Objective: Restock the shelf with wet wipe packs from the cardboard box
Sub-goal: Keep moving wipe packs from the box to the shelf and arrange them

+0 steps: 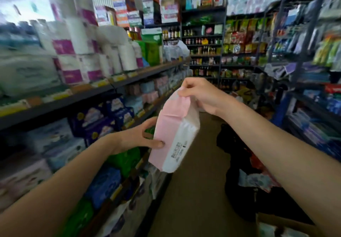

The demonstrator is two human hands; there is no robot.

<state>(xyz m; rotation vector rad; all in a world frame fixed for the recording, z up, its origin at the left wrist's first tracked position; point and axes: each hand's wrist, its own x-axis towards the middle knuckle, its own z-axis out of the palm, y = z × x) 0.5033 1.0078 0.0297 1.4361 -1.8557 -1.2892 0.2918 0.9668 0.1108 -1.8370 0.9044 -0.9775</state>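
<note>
A pink and white wet wipe pack [173, 131] hangs upright in the aisle in front of me, its printed white side facing right. My right hand [201, 94] pinches its top end. My left hand [142, 137] grips its lower left side, thumb on the pink face. The shelf [55, 105] runs along the left, its middle level holding pink and blue packs [151, 89]. A corner of the cardboard box [276, 223] shows at the bottom right, its contents mostly hidden by my right arm.
Toilet paper rolls [81, 52] fill the upper left shelf; blue, purple and green packs [103, 118] sit on the lower levels. Racks of goods [313, 70] line the right side. Dark bags and bundles [239, 172] lie on the brown floor to the right.
</note>
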